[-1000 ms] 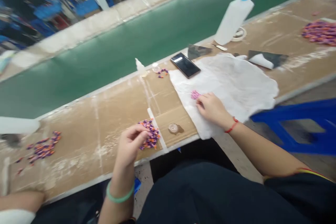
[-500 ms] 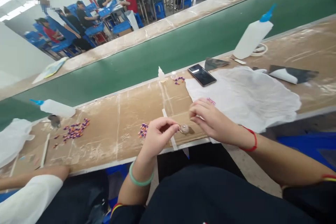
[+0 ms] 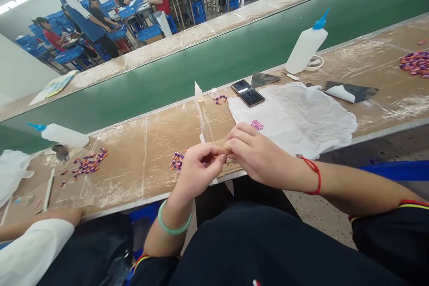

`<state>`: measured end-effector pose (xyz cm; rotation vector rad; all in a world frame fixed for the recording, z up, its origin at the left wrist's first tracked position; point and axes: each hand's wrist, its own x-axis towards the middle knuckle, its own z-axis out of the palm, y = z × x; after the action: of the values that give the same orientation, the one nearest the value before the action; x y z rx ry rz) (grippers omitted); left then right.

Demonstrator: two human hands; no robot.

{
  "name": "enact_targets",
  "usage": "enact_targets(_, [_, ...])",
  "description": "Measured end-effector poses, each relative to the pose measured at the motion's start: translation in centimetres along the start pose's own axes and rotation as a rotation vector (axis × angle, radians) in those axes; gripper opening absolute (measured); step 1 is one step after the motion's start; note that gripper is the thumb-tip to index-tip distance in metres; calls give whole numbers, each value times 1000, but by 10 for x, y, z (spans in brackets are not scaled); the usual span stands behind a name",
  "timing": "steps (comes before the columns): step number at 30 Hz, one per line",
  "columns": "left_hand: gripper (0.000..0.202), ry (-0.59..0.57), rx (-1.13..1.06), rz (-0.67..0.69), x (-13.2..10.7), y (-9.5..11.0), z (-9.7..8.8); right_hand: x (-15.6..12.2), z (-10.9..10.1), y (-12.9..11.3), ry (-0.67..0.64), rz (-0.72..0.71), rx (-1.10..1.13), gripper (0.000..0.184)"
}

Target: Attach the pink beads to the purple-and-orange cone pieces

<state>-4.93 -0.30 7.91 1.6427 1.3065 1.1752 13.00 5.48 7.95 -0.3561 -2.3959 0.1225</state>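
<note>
My left hand (image 3: 197, 170) and my right hand (image 3: 252, 152) meet fingertip to fingertip at the near edge of the cardboard-covered bench (image 3: 134, 156). Both are closed in a pinch on a tiny orange-and-purple piece between them. Just left of my left hand lies a small heap of purple and orange pieces (image 3: 176, 161). A pink cluster of pieces (image 3: 257, 124) rests on the crumpled white sheet (image 3: 301, 116) beyond my right hand.
A black phone (image 3: 247, 93), a small dropper bottle (image 3: 199, 92) and a big white glue bottle with blue tip (image 3: 306, 46) stand along the green conveyor belt (image 3: 201, 62). A neighbour's sleeve (image 3: 33, 250), more pieces (image 3: 87, 164) and another glue bottle (image 3: 62, 134) lie left. People work behind.
My right hand left the white sheet and came to my left hand. My left hand lifted from the heap. Both now pinch a small piece together. The camera tilted up.
</note>
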Motion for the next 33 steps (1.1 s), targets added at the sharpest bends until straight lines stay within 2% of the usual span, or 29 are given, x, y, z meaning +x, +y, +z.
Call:
enact_targets(7, [14,85,-47,-42,-2,1,4,-3,-5,-2,56,153,238,10])
enact_targets(12, [12,58,41,-6,-2,6,5,-4,-3,-2,77,120,208,15])
enact_targets(15, [15,-2,-17,-69,-1,6,5,-4,-4,-1,84,69,146,17])
enact_targets(20, [33,-174,-335,-324,3,3,0,-4,-9,1,96,-66,-28,20])
enact_targets(23, [36,-171,-352,-392,4,3,0,-6,-11,4,88,-211,-185,24])
enact_targets(28, [31,-111,-274,-360,5,3,4,-7,-6,12,106,-391,-403,29])
enact_targets(33, [27,-106,-228,-383,6,3,3,-4,-1,21,112,-494,-446,26])
